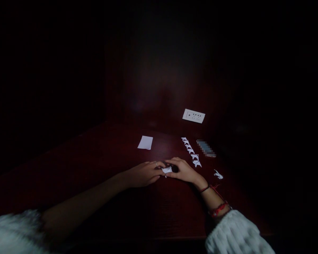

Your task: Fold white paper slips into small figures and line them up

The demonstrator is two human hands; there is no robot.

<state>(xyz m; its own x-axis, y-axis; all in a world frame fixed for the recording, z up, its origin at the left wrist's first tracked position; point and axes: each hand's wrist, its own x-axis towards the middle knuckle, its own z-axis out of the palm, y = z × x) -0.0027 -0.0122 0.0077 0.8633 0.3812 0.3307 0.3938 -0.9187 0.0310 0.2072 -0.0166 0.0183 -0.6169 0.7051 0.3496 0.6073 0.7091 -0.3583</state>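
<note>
A small piece of folded white paper (167, 170) lies between my two hands, low over the dark red table (116, 141). My left hand (145, 173) pinches its left side, a ring on one finger. From the right, my right hand (184, 170) curves round and grips the other side with thumb and fingers. The fingertips cover part of the paper, so its exact fold cannot be made out. Beyond my right hand runs a row of several small folded white paper pieces (190, 150). A flat stack or sheet of white paper (145, 142) lies beyond my left hand.
To the right of the row lies a phone (206, 148) with a blurred screen. Nearer, by my right wrist, sits another small folded or crumpled white paper piece (218, 174). A white socket panel (193, 116) is at the back. The surroundings are very dark.
</note>
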